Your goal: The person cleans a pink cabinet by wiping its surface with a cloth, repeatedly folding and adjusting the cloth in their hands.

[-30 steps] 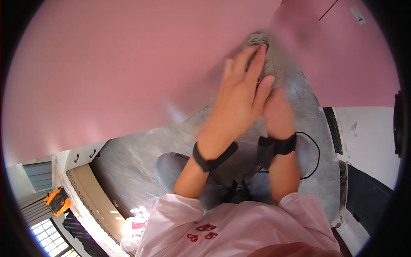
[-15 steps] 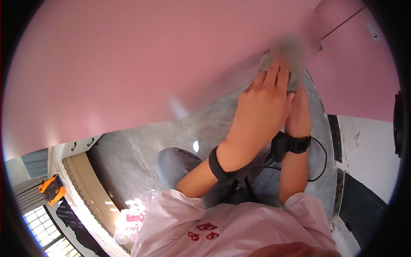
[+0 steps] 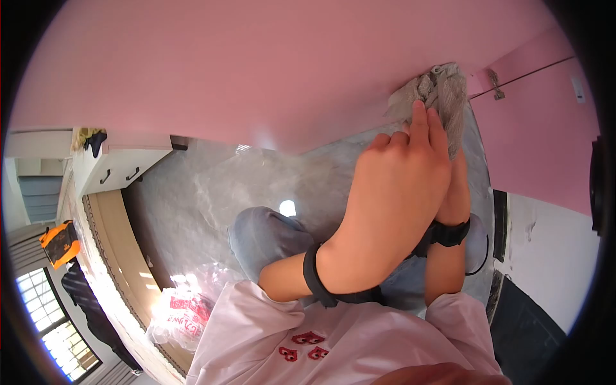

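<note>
A crumpled grey-beige cloth [image 3: 443, 96] is bunched at the lower edge of a large pink panel [image 3: 224, 70], near its right end. My left hand [image 3: 404, 167] crosses in front, back towards me. Two of its fingers lie extended on the cloth and the others are curled in, gripping at its near side. Behind it, my right hand [image 3: 457, 186] reaches up to the same cloth. Its fingers are hidden by the cloth and my left hand. Dark bands sit around both wrists.
A second pink panel [image 3: 539, 122] with a small metal latch [image 3: 496, 85] stands at right. Grey marbled floor [image 3: 199, 186] lies below, with my bent knee [image 3: 263, 237] over it. At left are a white drawer cabinet [image 3: 122, 170], a plastic bag [image 3: 183, 314] and an orange bag [image 3: 61, 244].
The view has shifted, showing more floor and cabinet. The cloth, blurred before, now appears sharp and spread wider. My left hand's fingers have moved, with two now extended and the others curled.
</note>
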{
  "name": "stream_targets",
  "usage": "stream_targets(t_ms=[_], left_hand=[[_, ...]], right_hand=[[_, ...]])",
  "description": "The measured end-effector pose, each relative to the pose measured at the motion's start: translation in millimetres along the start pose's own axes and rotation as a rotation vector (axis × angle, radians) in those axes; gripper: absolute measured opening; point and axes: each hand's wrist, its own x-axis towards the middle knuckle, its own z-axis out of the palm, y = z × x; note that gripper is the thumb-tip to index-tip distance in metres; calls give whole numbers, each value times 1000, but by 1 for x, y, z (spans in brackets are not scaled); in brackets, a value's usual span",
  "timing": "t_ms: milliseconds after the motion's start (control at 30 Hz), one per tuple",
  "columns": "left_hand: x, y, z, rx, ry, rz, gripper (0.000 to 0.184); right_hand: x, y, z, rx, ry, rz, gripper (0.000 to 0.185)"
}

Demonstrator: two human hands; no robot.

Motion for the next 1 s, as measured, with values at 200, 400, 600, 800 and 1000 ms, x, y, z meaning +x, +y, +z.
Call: stream_targets(t_ms=[200, 400, 600, 800, 1000], left_hand=[[-21, -10, -28, 74, -78, -28, 49], [-37, -18, -47, 78, -94, -82, 46], [-52, -24, -56, 149, -74, -146, 42], [-66, -26, -66, 185, -160, -165, 43], [-81, -48, -88, 215, -234, -305, 41]], right_hand=[[-7, 10, 13, -118, -12, 43, 54], [-5, 21, 21, -394, -28, 69, 59], [2, 30, 36, -571, -109, 99, 64], [2, 37, 50, -679, -177, 145, 69], [4, 60, 96, -357, -270, 232, 80]])
